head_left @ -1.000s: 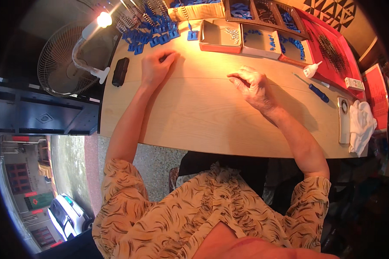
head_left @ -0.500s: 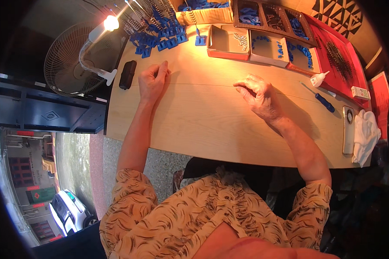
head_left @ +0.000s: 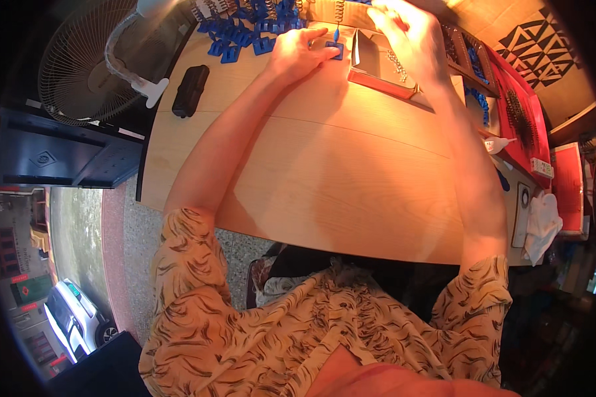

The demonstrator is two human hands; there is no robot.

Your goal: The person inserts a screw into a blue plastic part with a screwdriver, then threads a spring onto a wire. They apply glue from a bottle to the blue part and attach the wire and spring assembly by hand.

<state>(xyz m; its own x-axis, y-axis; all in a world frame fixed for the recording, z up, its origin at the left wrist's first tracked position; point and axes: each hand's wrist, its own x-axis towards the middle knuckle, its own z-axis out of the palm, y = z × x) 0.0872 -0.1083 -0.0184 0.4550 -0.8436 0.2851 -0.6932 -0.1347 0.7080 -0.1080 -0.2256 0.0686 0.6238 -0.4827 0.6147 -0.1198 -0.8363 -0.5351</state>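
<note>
My left hand [head_left: 299, 54] is at the back of the wooden table, thumb and index finger stretched apart. Its thumb reaches the edge of a small square blue base [head_left: 334, 50], from which a coiled spring [head_left: 340, 12] rises on a blue stem. I cannot tell whether the thumb presses on it. Raised at the top of the view, my right hand [head_left: 414, 40] hovers over an open shallow box [head_left: 384, 84] of small shiny metal pieces. Its fingers look apart and slightly blurred, with nothing seen in them; they point toward the spring.
Several blue bases with springs [head_left: 251, 30] crowd the back left. A black case [head_left: 191, 91] lies near the left edge, beside a lamp [head_left: 129, 63] and a fan [head_left: 79, 69]. At right are a red tray [head_left: 523, 112], a white dropper bottle [head_left: 496, 144], a phone [head_left: 521, 212] and a white cloth [head_left: 543, 225].
Both hands have moved from mid-table to the back. The left has opened from a closed shape and reached the blue base; the right has risen over the boxes. The view has shifted slightly.
</note>
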